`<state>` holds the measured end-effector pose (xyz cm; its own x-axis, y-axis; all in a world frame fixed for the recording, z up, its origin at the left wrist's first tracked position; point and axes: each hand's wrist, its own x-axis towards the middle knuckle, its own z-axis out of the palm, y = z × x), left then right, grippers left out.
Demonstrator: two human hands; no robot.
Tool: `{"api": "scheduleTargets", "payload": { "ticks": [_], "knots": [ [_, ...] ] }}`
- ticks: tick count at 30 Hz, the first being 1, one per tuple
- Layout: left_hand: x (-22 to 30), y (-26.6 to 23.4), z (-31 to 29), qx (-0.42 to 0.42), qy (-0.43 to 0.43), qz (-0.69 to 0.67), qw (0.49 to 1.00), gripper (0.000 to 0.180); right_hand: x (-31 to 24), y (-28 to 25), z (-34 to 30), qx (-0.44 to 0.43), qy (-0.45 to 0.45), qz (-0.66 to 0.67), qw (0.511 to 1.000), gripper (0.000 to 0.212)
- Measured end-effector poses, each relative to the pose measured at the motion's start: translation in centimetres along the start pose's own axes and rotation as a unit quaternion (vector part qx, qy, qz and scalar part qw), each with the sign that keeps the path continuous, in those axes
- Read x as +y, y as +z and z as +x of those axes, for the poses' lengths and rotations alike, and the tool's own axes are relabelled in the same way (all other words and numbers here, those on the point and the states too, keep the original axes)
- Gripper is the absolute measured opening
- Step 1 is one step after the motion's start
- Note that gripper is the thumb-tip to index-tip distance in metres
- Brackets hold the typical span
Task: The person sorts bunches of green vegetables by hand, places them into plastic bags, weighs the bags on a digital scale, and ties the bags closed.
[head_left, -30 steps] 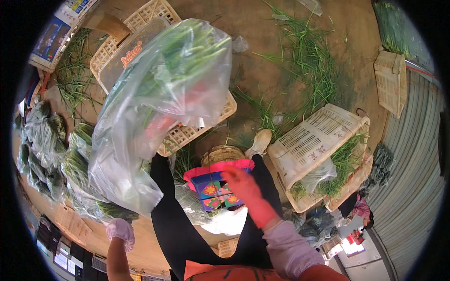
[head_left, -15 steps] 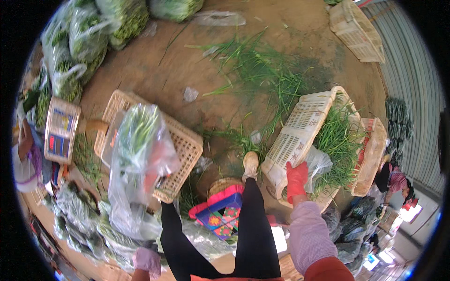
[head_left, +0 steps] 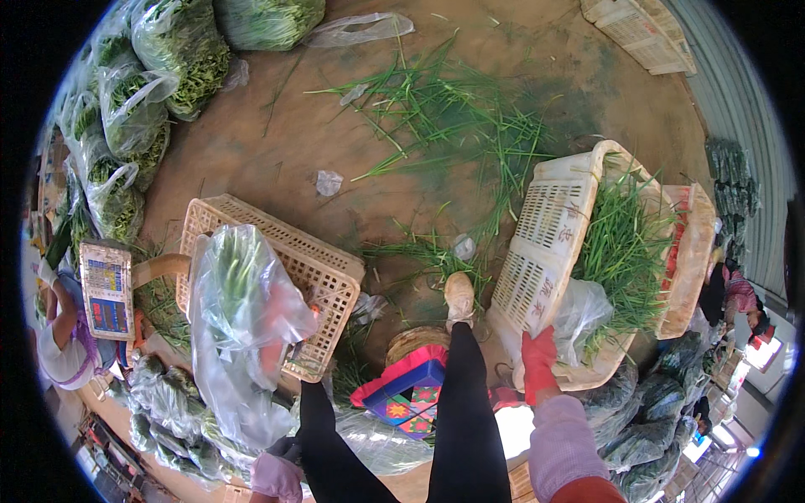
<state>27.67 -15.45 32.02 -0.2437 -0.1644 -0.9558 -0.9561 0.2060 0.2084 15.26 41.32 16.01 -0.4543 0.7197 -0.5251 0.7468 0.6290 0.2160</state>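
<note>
My right hand, in a red glove, is closed on the near rim of a white plastic crate. The crate tilts on its side, with long thin green stalks and a clear plastic bag in its opening. My left hand, in a dark glove, is low beside my left leg, near the lower end of a large clear bag; its fingers are hard to make out. That bag holds a bundle of greens and rests on a scale, whose display stands at the left.
A cream slatted basket lies behind the bag. Filled vegetable bags line the far left. Loose stalks litter the floor. A stool with a colourful cushion is between my legs. Another person is at far left.
My view has shifted, so the crate and basket appear lower. My right hand stays at the crate's rim, and my left hand appears slightly further right.
</note>
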Motion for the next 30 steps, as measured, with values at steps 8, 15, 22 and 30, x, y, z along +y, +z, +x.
{"api": "scheduleTargets", "payload": {
  "ticks": [8,15,22,30],
  "knots": [
    [17.2,6.6,-1.7,0.029,0.125,0.382,0.915,0.031,-1.8,-10.8,3.2,0.024,-0.136,0.044,0.989,0.036],
    [18.8,14.1,-2.6,-0.017,0.228,0.348,0.909,0.033,-8.3,-12.7,15.8,0.273,-0.191,0.123,0.935,0.056],
    [28.1,25.6,-13.0,-0.058,0.169,0.357,0.917,0.033,-11.1,-9.4,17.6,0.250,-0.168,0.269,0.915,0.034],
    [35.6,29.7,-15.3,0.016,0.155,0.393,0.906,0.027,-10.4,-9.5,18.2,0.280,-0.186,0.267,0.903,0.033]
  ]
}}
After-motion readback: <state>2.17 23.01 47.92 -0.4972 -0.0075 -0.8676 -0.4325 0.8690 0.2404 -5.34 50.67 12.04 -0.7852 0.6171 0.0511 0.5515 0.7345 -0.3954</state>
